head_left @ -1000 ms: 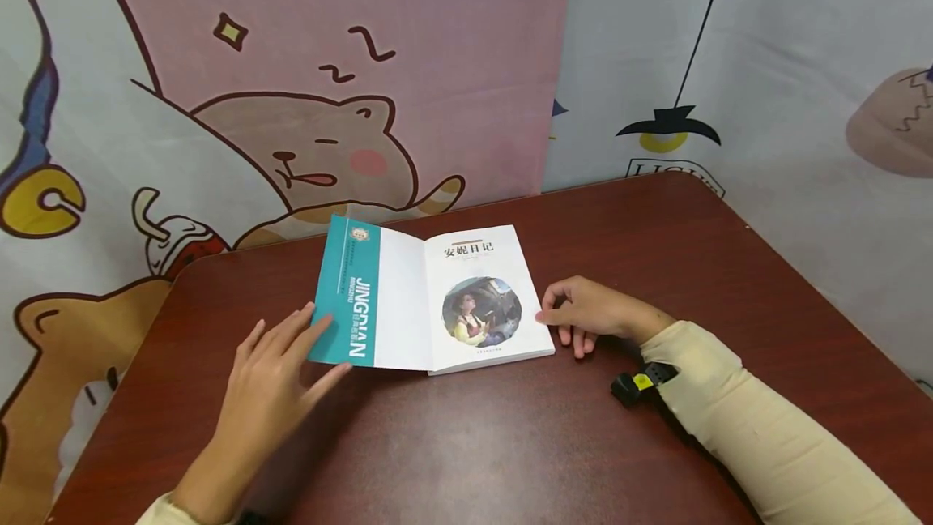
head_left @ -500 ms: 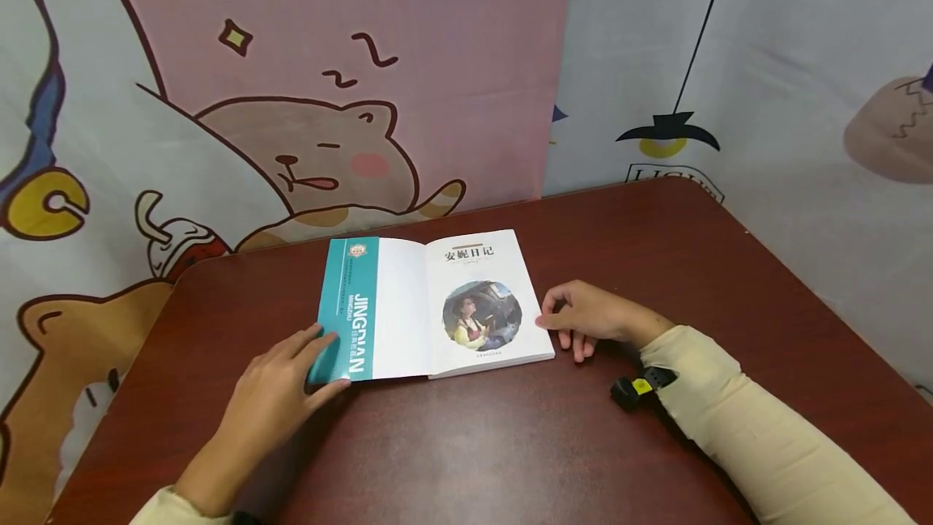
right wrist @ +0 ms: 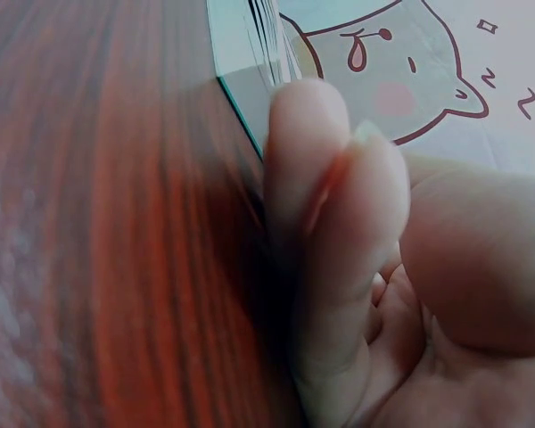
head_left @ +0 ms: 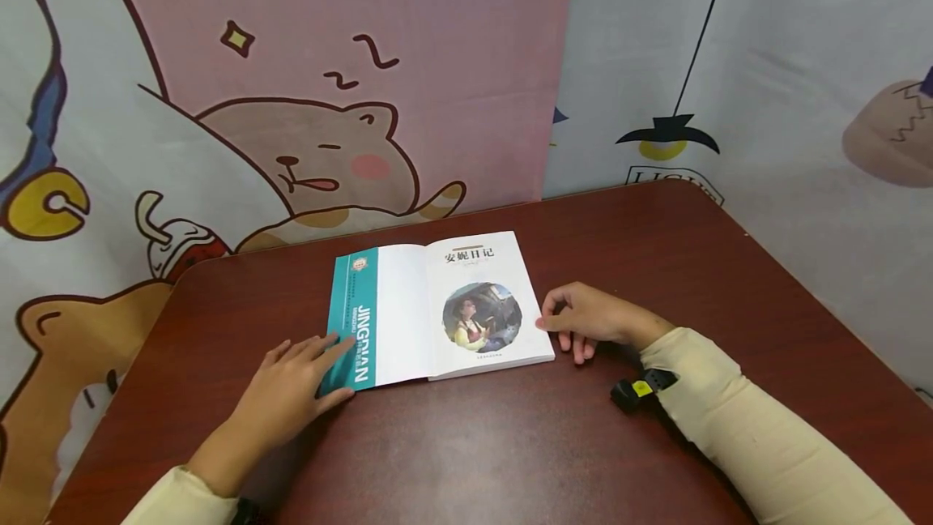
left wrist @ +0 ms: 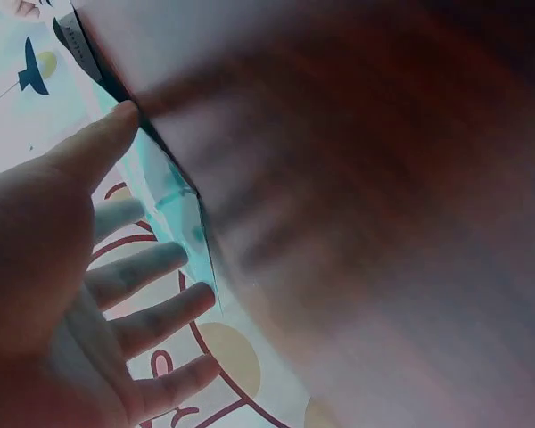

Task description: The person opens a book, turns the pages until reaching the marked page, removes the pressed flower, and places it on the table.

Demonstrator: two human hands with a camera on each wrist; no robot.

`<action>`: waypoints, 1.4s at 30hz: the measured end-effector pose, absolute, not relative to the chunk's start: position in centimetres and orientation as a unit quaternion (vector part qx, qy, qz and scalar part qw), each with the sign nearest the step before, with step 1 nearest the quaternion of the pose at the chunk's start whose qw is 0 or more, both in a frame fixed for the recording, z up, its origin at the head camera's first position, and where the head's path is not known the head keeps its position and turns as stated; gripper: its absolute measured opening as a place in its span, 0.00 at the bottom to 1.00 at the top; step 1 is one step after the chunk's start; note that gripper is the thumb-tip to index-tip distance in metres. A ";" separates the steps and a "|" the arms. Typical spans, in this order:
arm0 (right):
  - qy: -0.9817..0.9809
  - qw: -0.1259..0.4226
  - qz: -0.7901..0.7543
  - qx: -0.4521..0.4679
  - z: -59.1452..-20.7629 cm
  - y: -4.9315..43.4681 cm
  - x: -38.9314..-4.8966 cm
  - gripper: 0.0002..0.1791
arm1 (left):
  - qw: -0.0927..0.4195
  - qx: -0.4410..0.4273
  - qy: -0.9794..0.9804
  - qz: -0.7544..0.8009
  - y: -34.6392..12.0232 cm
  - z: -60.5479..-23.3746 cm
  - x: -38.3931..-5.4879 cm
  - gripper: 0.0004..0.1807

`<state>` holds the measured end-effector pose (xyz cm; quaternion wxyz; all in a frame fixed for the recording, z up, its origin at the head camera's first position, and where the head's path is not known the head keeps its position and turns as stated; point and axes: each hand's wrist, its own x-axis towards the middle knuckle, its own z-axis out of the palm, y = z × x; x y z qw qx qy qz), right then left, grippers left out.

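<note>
An open paperback book (head_left: 477,306) lies on the table, its title page with a round picture facing up. Its front cover is folded out to the left, showing a white inner side and a teal flap (head_left: 353,306). My left hand (head_left: 284,391) spreads its straightish fingers over the flap's lower left edge; the left wrist view shows the teal flap (left wrist: 165,192) beyond thumb and fingers. At the book's right edge, my right hand (head_left: 586,318) has curled fingers, the thumb tip at the page margin. In the right wrist view its fingertips partly hide the book's corner (right wrist: 245,67).
The dark red-brown table (head_left: 466,444) extends around the book on all sides. Behind it hangs a cloth (head_left: 466,63) printed with cartoon animals and a lamp. A black strap with a yellow mark (head_left: 641,387) sits at the right wrist.
The raised cover and teal flap have come down toward the table, and my left hand has lowered with them, drifting slightly right. My right hand has stayed at the book's right edge.
</note>
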<state>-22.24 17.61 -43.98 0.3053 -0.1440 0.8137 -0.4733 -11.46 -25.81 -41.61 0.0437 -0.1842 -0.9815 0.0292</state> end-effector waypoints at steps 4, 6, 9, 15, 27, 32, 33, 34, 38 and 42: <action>0.813 0.306 -0.473 -0.145 -44.0 17.5 -22.4 0.15 | 0.024 -0.187 -0.982 0.032 -25.7 -41.6 -11.4 0.37; 0.813 0.306 -0.473 -0.147 -44.0 17.5 -22.4 0.15 | 0.013 -0.184 -0.982 0.030 -25.6 -41.6 -11.4 0.36; 0.813 0.305 -0.473 -0.150 -43.9 17.5 -22.5 0.15 | 0.001 -0.181 -0.983 0.027 -25.7 -41.6 -11.3 0.36; 0.812 0.307 -0.473 -0.151 -43.8 17.4 -22.5 0.15 | 0.002 -0.186 -0.982 0.046 -25.6 -41.1 -11.3 0.37; 0.811 0.308 -0.475 -0.151 -44.0 17.7 -22.4 0.15 | 0.051 -0.221 -0.974 0.027 -22.4 -39.9 -12.9 0.39; 0.807 0.311 -0.479 -0.154 -44.2 17.7 -22.4 0.15 | 0.068 -0.246 -0.967 0.009 -19.8 -39.8 -13.7 0.38; 0.807 0.311 -0.479 -0.153 -44.2 17.7 -22.4 0.16 | 0.069 -0.250 -0.966 0.007 -19.2 -39.8 -13.8 0.38; 0.807 0.311 -0.478 -0.152 -44.2 17.7 -22.4 0.16 | 0.068 -0.253 -0.965 0.005 -18.7 -39.8 -14.0 0.39; 0.810 0.309 -0.475 -0.153 -44.1 17.7 -22.4 0.17 | 0.048 -0.261 -0.964 -0.002 -16.5 -39.7 -14.8 0.39; 0.810 0.311 -0.474 -0.150 -44.1 17.7 -22.3 0.17 | 0.007 -0.269 -0.963 -0.019 -14.6 -39.8 -15.5 0.40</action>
